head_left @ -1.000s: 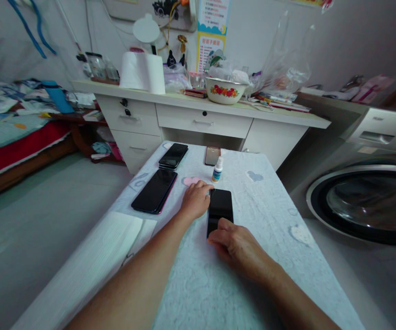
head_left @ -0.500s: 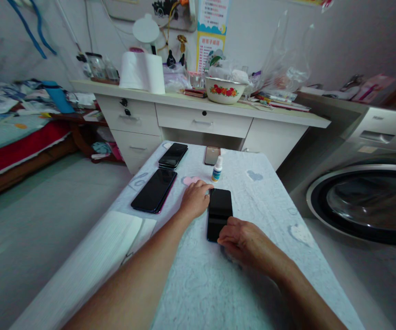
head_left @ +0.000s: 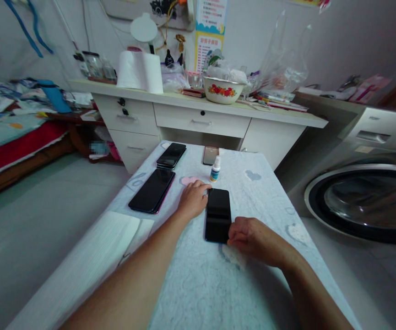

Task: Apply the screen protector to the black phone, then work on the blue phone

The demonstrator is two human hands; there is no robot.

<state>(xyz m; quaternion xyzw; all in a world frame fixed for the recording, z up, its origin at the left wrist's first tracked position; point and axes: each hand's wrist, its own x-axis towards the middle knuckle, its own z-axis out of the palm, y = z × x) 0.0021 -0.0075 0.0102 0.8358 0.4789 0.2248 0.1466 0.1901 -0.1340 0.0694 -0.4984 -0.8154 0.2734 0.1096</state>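
A black smartphone point(head_left: 218, 213) lies face up on the cloth-covered table. My left hand point(head_left: 193, 199) rests beside its upper left corner, fingers bent against the edge and holding it there. At the lower right corner is my right hand point(head_left: 247, 236), its fingers curled together in a pinch; what sits between the fingertips, if anything, is hidden. Just beyond the phone stands a small white-capped spray bottle point(head_left: 214, 169) with a blue and yellow label.
Left of my hands lie a stack of dark phones point(head_left: 152, 190) and another stack point(head_left: 171, 155) behind it. A gold-backed phone point(head_left: 210, 155) is at the far edge. White paper point(head_left: 115, 229) covers the left side. A desk point(head_left: 201, 123) stands ahead, a washing machine point(head_left: 366, 137) to the right.
My right hand has slid a little to the right, off the phone's screen to its lower right corner. The left hand stays by the upper left corner.
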